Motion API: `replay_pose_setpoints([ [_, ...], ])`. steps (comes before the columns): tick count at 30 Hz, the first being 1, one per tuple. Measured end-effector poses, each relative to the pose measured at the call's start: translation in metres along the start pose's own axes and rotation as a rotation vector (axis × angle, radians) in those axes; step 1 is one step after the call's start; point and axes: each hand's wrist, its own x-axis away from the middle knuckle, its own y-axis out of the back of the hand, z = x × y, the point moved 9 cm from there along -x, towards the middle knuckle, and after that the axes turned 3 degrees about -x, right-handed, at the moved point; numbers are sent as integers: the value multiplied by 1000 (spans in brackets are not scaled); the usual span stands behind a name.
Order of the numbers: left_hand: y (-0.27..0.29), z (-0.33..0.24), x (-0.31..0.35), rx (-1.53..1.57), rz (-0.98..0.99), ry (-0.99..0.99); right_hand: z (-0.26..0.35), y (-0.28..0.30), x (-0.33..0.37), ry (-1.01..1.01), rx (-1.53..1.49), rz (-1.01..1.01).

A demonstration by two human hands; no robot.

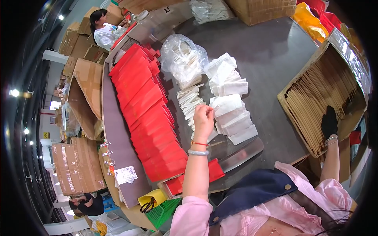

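Observation:
My bare left hand [204, 120] is over the middle of the dark table, its fingers curled into a pinch. What it holds, if anything, cannot be made out. Beneath and beside it lie small thin white packets [190, 102] in a row and overlapping flat white sleeves [230, 110]. My right hand [329, 122], in a black glove, lies with fingers extended against tightly packed brown card-like pieces [315, 102] in an open cardboard box [293, 84]. Left of my left hand, a long row of overlapping red envelopes [147, 114] runs along the table.
A clear plastic bag [184, 55] of white items sits beyond the packets. Near me are a clear plastic strip [242, 155], a yellow holder [155, 198] with black-handled scissors [147, 205] and a green basket [165, 212]. Other people [105, 31] are at the left, among cartons [76, 167].

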Motion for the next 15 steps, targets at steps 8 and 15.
replay_pose_setpoints([
  [8,9,-41,106,283,95,308,-51,16,7,12,-120,-301],
  [15,-3,-82,166,-167,65,16,-47,-20,0,-149,-192,-8],
])
